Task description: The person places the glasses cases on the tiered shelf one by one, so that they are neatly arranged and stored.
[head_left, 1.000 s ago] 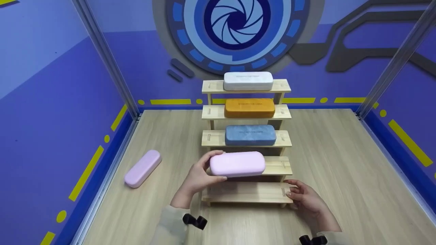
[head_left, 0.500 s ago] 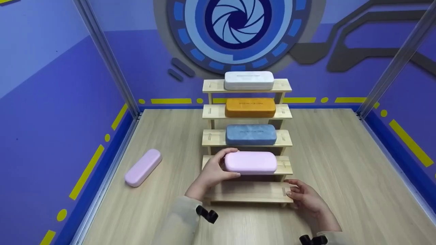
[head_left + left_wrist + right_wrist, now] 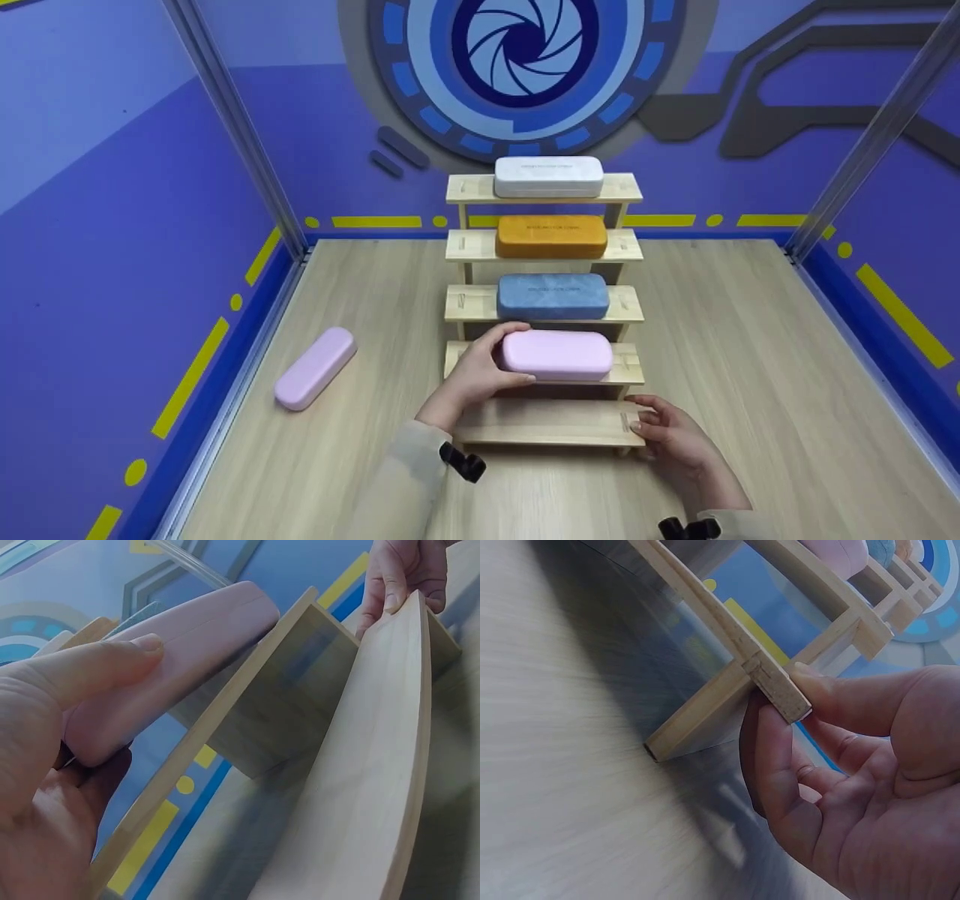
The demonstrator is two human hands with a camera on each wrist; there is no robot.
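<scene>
My left hand [image 3: 476, 375] grips the left end of a pink glasses case [image 3: 556, 355], thumb in front and fingers behind. The case lies lengthwise over the second step from the bottom of a stepped wooden rack [image 3: 540, 424]. In the left wrist view the thumb presses on the pink case [image 3: 180, 664], close over the step's edge. At the rack's lower right corner, my right hand [image 3: 671, 435] pinches the end of the bottom step between thumb and fingers; the right wrist view shows this grip on the board end [image 3: 780, 694].
Higher steps carry a blue case [image 3: 553, 297], an orange case [image 3: 551, 237] and, on top, a white case [image 3: 548, 178]. Another pink case [image 3: 315, 369] lies slanted on the table [image 3: 360, 480] at left. Blue-purple panels [image 3: 337, 135] enclose the back and sides.
My left hand has carried the pink case rightward and slightly back, from the rack's left part to the middle of the second step. The right hand has kept its place.
</scene>
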